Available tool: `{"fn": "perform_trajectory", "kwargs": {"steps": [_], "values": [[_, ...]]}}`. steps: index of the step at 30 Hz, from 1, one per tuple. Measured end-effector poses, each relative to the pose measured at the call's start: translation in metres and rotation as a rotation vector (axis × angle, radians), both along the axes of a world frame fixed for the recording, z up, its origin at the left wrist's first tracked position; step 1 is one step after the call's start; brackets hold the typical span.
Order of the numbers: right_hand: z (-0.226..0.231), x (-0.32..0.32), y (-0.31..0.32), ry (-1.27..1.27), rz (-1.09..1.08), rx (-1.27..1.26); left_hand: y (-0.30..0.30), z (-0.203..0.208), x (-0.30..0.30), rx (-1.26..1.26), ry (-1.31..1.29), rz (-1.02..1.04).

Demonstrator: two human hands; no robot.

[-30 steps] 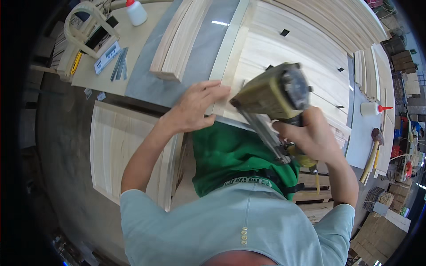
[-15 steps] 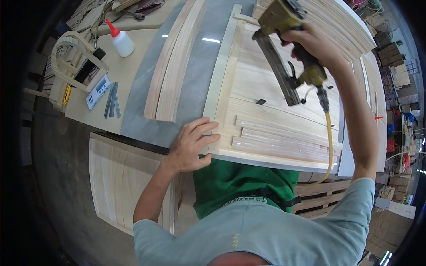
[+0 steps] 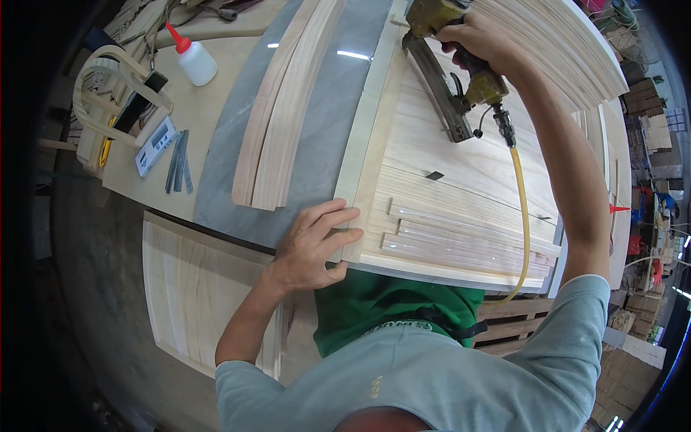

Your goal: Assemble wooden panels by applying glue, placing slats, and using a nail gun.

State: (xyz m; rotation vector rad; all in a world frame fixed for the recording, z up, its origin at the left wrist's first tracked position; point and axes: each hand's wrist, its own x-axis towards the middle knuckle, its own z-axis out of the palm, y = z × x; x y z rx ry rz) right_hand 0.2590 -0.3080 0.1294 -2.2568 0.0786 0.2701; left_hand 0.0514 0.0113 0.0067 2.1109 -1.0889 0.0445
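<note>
My right hand (image 3: 486, 47) is wrapped round the handle of a nail gun (image 3: 437, 88), held over the far left part of a pale wooden panel (image 3: 468, 147). A yellow air hose (image 3: 524, 209) hangs from the gun's handle end. My left hand (image 3: 311, 245) rests at the panel's near left corner, fingers spread over a long pale edge strip (image 3: 367, 115), the thumb at its near end. Several narrow, glossy strips (image 3: 468, 237) lie along the panel's near side. A small dark piece (image 3: 434, 175) lies on the boards.
Two long wooden pieces (image 3: 277, 144) lie on the grey tabletop (image 3: 223, 176). Further left are a red-tipped white bottle (image 3: 197, 63), a wooden holder (image 3: 90, 101) and thin metal strips (image 3: 180, 162). Stacked boards (image 3: 554, 43) stand far right; another wooden panel (image 3: 201, 281) is below left.
The nail gun in my right hand has moved farther away and slightly left, its hose trailing along. My left hand stays at the panel's corner. The view has shifted a little.
</note>
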Motion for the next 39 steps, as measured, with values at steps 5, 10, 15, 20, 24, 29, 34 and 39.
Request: {"fn": "perform_trajectory", "kwargs": {"steps": [5,10,15,20,24,29,34,39], "values": [[-0.002,-0.024,0.009,-0.05,0.025,0.011,0.0,0.0,0.0,0.022,0.007,0.001],[0.0,-0.044,0.018,-0.072,0.046,-0.026,0.0,0.0,-0.001,-0.014,-0.002,0.008],[0.015,-0.068,0.019,0.001,0.115,-0.095,0.001,-0.001,-0.003,-0.029,-0.006,0.015],[0.013,-0.083,0.029,0.027,0.15,-0.162,0.001,-0.005,-0.004,-0.034,-0.022,0.006],[0.015,-0.095,0.033,-0.027,0.181,-0.173,0.003,-0.006,-0.004,-0.035,-0.03,0.004],[0.016,-0.104,0.044,0.037,0.263,-0.217,0.002,-0.007,-0.005,-0.019,-0.043,0.004],[0.026,-0.122,0.05,0.041,0.249,-0.247,0.005,-0.008,-0.007,-0.053,-0.057,0.003],[0.017,-0.141,0.063,0.053,0.242,-0.261,0.005,-0.01,-0.008,-0.057,-0.048,-0.018]]}}
